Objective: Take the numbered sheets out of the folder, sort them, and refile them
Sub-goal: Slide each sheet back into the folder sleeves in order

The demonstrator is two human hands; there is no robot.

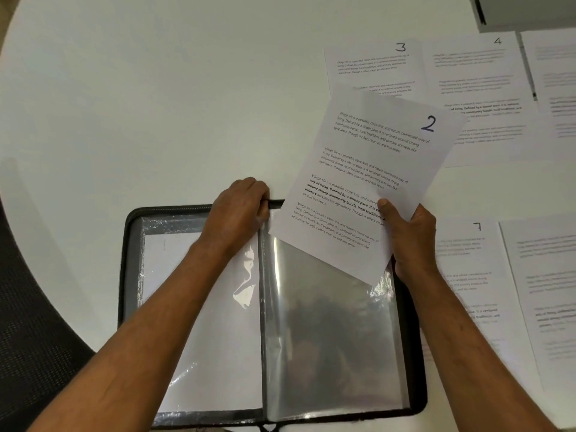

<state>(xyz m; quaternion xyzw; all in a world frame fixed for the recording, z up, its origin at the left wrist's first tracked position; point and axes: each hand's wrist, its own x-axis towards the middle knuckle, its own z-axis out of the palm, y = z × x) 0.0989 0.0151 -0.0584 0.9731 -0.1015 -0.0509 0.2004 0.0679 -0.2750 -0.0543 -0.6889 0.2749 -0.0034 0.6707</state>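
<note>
A black zip folder [124, 275] lies open on the white table, its clear plastic sleeves [330, 332] showing. The left sleeve holds a white sheet [174, 307]. My right hand [411, 238] pinches the lower right edge of the sheet numbered 2 [371, 169], held tilted above the folder's top right corner. My left hand [240, 207] grips the top of the sleeves at the folder's spine. Sheets numbered 3 [374, 67], 4 [477, 88] and 7 [470, 275] lie flat on the table to the right.
More printed sheets [548, 275] lie at the far right edge. A pen [528, 73] rests between the sheets at the upper right. A grey box [526, 10] sits at the top right corner. A dark mesh chair [28, 307] shows at the lower left.
</note>
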